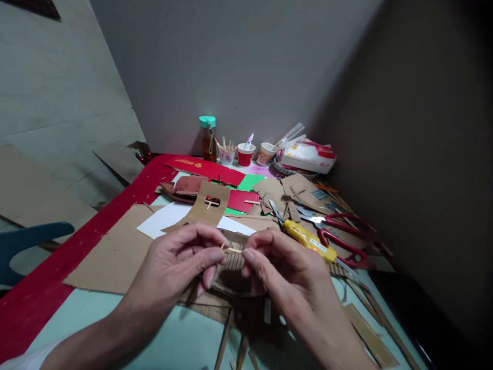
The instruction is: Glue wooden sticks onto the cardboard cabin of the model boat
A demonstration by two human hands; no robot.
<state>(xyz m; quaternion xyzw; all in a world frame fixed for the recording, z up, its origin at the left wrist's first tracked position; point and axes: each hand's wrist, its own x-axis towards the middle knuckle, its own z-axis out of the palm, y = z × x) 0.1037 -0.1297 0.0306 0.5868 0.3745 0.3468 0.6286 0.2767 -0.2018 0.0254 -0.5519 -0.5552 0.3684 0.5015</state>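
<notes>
Left hand (181,259): its grip is pinching together on one end of a thin wooden stick (232,250), thumb and forefinger closing over it.
Right hand (283,267): its grip is clamping the stick's other end.
Stick: it is lying level between both hands, just above a corrugated cardboard piece (231,270).
Table (165,339): it is carrying cardboard scraps; a yellow utility knife (308,240) and red scissors (342,234) are lying just beyond the right hand.
</notes>
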